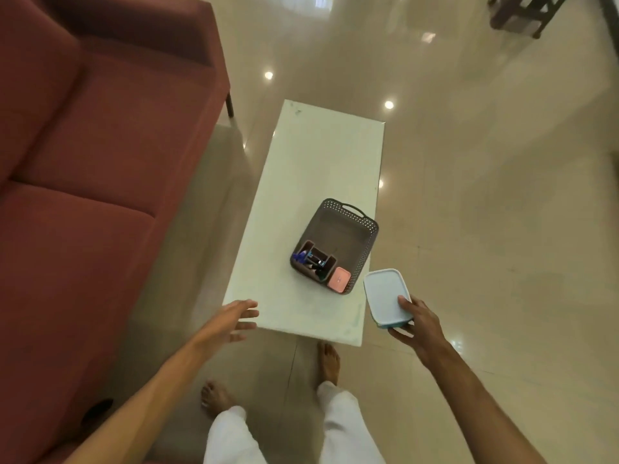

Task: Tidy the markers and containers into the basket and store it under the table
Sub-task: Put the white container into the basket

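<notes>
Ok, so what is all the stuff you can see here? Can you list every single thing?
table: one, white, middle of the floor
basket: one, grey with holes, on the table's near right part
marker holder: one, brown, in the basket's near left corner, markers inside
pink container: one, in the basket's near right corner
blue container: one, pale blue lid, held just off the table's right edge
sofa: one, dark red, left of the table
dark furniture: one piece, far top right, too cut off to tell what it is
left hand: open, over the table's near left corner
right hand: grips the blue container
feet: two, bare, on the floor below the table
</notes>
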`<state>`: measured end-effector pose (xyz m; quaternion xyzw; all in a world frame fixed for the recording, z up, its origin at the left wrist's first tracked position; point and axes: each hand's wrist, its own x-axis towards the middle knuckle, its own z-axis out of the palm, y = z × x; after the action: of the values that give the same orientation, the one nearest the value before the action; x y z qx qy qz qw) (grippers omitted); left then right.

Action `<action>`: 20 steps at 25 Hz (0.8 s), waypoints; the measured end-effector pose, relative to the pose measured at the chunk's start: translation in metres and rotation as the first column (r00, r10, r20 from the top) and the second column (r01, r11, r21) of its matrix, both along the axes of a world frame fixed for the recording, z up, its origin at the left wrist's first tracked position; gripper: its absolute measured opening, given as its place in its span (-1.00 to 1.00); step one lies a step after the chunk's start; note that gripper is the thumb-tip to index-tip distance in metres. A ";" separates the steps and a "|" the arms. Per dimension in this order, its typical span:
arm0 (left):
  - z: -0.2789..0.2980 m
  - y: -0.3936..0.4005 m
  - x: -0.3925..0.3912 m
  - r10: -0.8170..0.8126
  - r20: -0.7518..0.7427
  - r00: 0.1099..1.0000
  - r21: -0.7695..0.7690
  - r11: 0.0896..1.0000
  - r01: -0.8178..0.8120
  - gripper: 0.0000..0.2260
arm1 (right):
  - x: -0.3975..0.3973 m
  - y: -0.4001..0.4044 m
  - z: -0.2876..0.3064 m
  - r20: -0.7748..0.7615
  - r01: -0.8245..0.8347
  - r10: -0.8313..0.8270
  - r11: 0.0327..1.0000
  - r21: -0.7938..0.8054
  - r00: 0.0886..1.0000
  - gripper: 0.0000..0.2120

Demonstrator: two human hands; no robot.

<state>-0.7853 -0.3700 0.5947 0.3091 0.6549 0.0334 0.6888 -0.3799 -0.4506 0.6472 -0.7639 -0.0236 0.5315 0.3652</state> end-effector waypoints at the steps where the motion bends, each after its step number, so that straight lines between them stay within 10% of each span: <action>1: -0.007 0.006 0.015 0.075 0.004 0.997 -0.032 0.997 -0.074 -0.70 | 0.015 0.014 -0.006 0.029 -0.020 0.020 1.000 -0.001 0.999 -0.68; 10: -0.170 0.102 0.125 0.255 -0.136 0.957 0.083 0.966 -0.246 -0.62 | 0.073 0.200 -0.165 0.465 -0.491 0.391 0.864 0.113 0.794 -0.55; 20: -0.258 0.139 0.163 0.155 0.004 0.988 -0.027 0.988 -0.154 -0.40 | 0.029 0.261 -0.313 0.305 -0.719 0.732 0.672 -0.176 0.609 -0.45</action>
<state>-0.6228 -0.2312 0.3369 0.2480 0.6751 0.0789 0.6903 -0.3511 -0.1893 0.3340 -0.7768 -0.3858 0.4886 0.0949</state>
